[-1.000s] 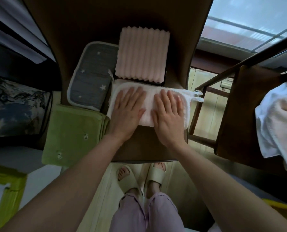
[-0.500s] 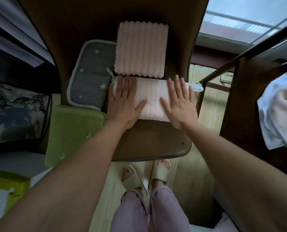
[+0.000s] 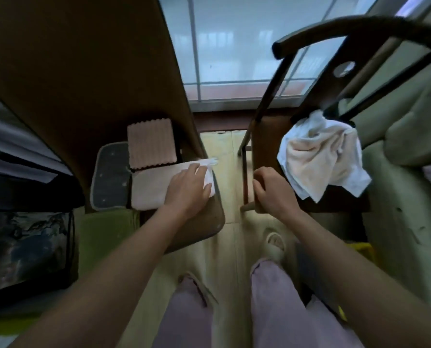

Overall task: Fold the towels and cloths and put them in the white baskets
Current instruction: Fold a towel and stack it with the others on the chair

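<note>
The left hand point(image 3: 188, 183) lay flat, fingers straight, on the folded pale pink towel point(image 3: 154, 188) on the brown chair seat point(image 3: 209, 219). It seemed to press the fold down so the towel would stay neat. Its fingers touched the towel's white edge point(image 3: 208, 182) near the seat's side.

The right hand point(image 3: 272, 189) was well apart from the left. Its fingers were curled round the edge of the second chair point(image 3: 264, 146), maybe to pull it closer or to keep steady.

A crumpled white towel point(image 3: 322, 156) lay on that second chair, just beside the right hand, not yet folded. It was likely next.

A ribbed pink cloth point(image 3: 151, 144), a grey star cloth point(image 3: 110, 177) and a green cloth point(image 3: 104, 237) lay folded beside the pink towel. No white baskets could be seen.
</note>
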Action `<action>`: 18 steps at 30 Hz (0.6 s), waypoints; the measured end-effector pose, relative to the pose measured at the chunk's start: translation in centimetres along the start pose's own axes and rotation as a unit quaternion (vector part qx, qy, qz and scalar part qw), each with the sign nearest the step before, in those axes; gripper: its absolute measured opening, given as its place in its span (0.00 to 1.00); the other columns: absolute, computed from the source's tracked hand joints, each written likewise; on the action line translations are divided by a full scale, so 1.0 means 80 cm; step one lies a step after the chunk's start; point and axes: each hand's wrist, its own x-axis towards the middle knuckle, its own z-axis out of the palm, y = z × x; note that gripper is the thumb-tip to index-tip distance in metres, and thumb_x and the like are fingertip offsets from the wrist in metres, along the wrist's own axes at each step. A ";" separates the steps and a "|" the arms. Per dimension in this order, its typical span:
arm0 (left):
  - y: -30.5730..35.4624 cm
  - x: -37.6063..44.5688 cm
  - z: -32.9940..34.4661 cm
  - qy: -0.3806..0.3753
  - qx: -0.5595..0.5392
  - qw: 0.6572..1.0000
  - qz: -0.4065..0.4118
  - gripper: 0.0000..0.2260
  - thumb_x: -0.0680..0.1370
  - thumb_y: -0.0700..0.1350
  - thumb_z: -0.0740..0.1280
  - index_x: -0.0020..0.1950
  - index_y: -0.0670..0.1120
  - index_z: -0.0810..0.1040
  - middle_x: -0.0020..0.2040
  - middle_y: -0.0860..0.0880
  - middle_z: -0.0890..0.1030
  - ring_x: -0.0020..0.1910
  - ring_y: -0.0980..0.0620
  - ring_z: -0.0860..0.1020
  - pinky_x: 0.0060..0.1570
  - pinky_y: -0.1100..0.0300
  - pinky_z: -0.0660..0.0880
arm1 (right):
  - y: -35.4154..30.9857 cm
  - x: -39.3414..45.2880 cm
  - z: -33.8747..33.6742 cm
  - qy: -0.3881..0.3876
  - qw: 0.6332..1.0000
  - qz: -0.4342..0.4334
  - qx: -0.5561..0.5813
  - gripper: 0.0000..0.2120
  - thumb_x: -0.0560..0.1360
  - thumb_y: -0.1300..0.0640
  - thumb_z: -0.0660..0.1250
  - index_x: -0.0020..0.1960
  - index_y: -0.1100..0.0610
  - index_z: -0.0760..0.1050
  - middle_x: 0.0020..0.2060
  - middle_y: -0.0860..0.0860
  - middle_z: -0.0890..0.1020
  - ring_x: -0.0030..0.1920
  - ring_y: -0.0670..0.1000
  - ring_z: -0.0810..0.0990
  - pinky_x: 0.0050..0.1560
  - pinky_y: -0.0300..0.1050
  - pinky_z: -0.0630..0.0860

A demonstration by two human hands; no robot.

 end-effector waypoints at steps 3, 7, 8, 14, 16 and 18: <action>0.092 0.032 -0.003 0.000 -0.017 0.999 0.030 0.21 0.81 0.50 0.59 0.74 0.48 0.65 0.71 0.48 0.69 0.67 0.48 0.70 0.62 0.54 0.70 | 0.060 -0.003 -0.056 0.036 0.999 0.022 0.001 0.12 0.80 0.57 0.61 0.60 0.59 0.75 0.53 0.55 0.80 0.52 0.54 0.78 0.50 0.46 0.74; 0.185 0.093 0.020 -0.029 -0.031 0.999 0.030 0.21 0.82 0.52 0.59 0.74 0.49 0.65 0.71 0.49 0.70 0.66 0.49 0.71 0.61 0.53 0.72 | 0.143 0.019 -0.112 0.062 0.997 0.037 0.004 0.14 0.80 0.58 0.60 0.63 0.60 0.74 0.57 0.56 0.79 0.56 0.55 0.77 0.55 0.48 0.73; 0.208 0.113 0.028 -0.044 -0.040 0.998 0.027 0.21 0.82 0.52 0.59 0.74 0.49 0.65 0.70 0.49 0.70 0.66 0.48 0.71 0.61 0.52 0.72 | 0.167 0.028 -0.128 0.065 0.997 0.032 0.005 0.14 0.80 0.58 0.60 0.63 0.59 0.74 0.57 0.56 0.80 0.56 0.54 0.78 0.55 0.47 0.73; 0.308 0.225 0.071 -0.099 -0.073 0.992 0.013 0.22 0.81 0.50 0.61 0.74 0.47 0.65 0.71 0.47 0.68 0.69 0.46 0.67 0.64 0.50 0.70 | 0.278 0.115 -0.203 -0.032 0.998 -0.043 -0.044 0.14 0.79 0.60 0.61 0.64 0.57 0.73 0.60 0.55 0.77 0.60 0.55 0.74 0.59 0.47 0.70; 0.322 0.250 0.083 -0.104 -0.092 0.990 0.006 0.25 0.80 0.50 0.63 0.76 0.47 0.63 0.75 0.47 0.63 0.73 0.47 0.63 0.68 0.51 0.67 | 0.299 0.149 -0.215 -0.061 0.995 -0.051 -0.063 0.15 0.80 0.60 0.59 0.66 0.57 0.72 0.62 0.54 0.76 0.62 0.55 0.73 0.61 0.47 0.70; 0.329 0.264 0.093 -0.095 -0.100 0.990 -0.010 0.27 0.80 0.50 0.64 0.77 0.46 0.61 0.77 0.48 0.58 0.75 0.47 0.59 0.69 0.51 0.65 | 0.310 0.180 -0.214 -0.089 0.990 -0.067 -0.086 0.18 0.80 0.60 0.59 0.69 0.55 0.69 0.67 0.53 0.73 0.66 0.54 0.69 0.65 0.47 0.67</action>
